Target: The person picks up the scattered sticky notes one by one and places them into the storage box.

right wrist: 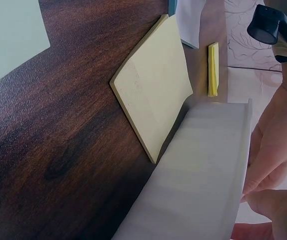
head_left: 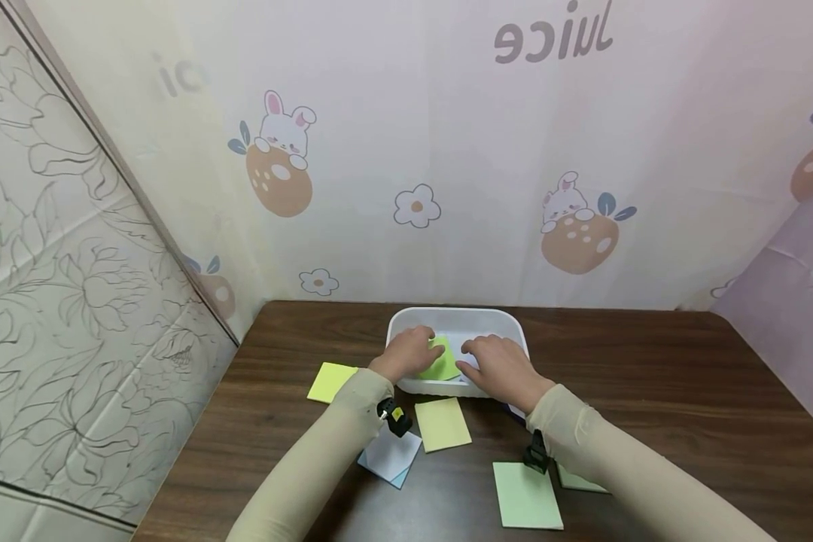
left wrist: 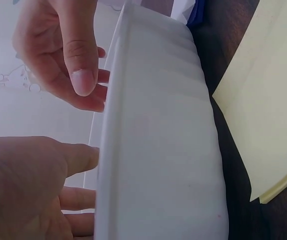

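Note:
A white plastic bin (head_left: 455, 387) stands near the table's far edge. Inside it lies a lime-green sticky note pad (head_left: 440, 367). My left hand (head_left: 408, 354) reaches over the bin's left side, fingers loosely bent beside the green pad; in the left wrist view this hand (left wrist: 28, 187) has its thumb and fingers spread behind the rim. Over the bin's right half, my right hand (head_left: 503, 367) bends its fingers and thumb downward, nothing seen between them. In the right wrist view the right hand (right wrist: 278, 210) is close to the left, its fingertips partly hidden by the bin wall.
In front of the bin lies a pale yellow pad (head_left: 443, 425). A bright yellow pad (head_left: 330, 382) is left of it. White and blue notes (head_left: 391, 455) lie under the left forearm. Pale green pads (head_left: 528, 497) are near the right forearm. A patterned curtain (head_left: 420, 135) hangs behind the table.

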A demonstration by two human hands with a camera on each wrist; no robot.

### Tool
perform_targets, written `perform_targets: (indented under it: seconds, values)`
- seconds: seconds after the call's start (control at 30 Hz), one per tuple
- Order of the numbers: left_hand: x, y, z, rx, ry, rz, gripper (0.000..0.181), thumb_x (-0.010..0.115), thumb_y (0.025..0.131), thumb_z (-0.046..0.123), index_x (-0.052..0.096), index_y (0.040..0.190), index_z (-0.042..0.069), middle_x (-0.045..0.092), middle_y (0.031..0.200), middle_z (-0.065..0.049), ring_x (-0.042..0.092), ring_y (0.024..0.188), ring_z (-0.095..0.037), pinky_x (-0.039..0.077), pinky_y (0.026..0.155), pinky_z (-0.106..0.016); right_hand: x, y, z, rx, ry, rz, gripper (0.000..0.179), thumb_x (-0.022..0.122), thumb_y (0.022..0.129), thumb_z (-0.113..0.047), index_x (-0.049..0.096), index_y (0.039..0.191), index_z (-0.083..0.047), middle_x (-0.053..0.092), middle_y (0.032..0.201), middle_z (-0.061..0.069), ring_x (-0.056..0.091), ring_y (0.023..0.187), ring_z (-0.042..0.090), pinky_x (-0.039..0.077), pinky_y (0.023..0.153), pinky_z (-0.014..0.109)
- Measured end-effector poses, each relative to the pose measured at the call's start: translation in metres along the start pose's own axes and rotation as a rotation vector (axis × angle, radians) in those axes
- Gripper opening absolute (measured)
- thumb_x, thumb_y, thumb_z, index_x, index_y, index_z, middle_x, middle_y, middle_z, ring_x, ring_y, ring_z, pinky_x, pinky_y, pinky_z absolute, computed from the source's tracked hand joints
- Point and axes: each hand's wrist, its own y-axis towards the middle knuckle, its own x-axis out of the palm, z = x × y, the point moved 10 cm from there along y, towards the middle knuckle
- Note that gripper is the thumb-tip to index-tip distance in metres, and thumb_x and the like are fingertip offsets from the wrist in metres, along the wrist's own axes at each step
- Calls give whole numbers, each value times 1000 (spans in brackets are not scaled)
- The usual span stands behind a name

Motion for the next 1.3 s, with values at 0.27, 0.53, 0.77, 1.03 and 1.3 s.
perform_targets:
  seconds: [0.27,0.53,0.77,1.03,1.3]
  values:
    - [3,-6,0,-21,-5,-38,50,55,104,35,55,142,2,62,139,-15,63,121,-26,50,103,-42,0,-2,0,-13,5,6,26,70,94,-27,74,106,-4,77,96,11,71,83,28,56,70,43]
    - [0,-9,3,11,-19,-21,48,54,104,35,58,140,3,63,140,-14,60,129,-28,48,108,-43,2,-2,1,-23,-12,20,27,71,94,-28,75,106,-4,77,95,10,71,80,28,56,67,41]
    - [-10,-11,6,44,17,62,43,55,104,36,62,135,8,68,132,-9,66,119,-24,54,97,-41,0,-1,2,-14,-14,19,28,71,94,-29,75,107,-5,77,95,10,71,81,27,57,67,41]
    - [-23,-17,15,97,42,121,40,56,104,36,63,133,10,69,129,-8,68,115,-22,56,92,-40,-4,-1,1,-11,-1,34,29,71,94,-29,75,108,-4,77,97,10,72,84,28,58,71,42]
    - [-37,-26,21,136,67,177,39,56,104,35,63,132,9,70,128,-8,69,107,-21,57,84,-39,-11,0,1,5,5,43,28,71,94,-29,75,109,-5,77,99,10,72,87,28,58,75,43]
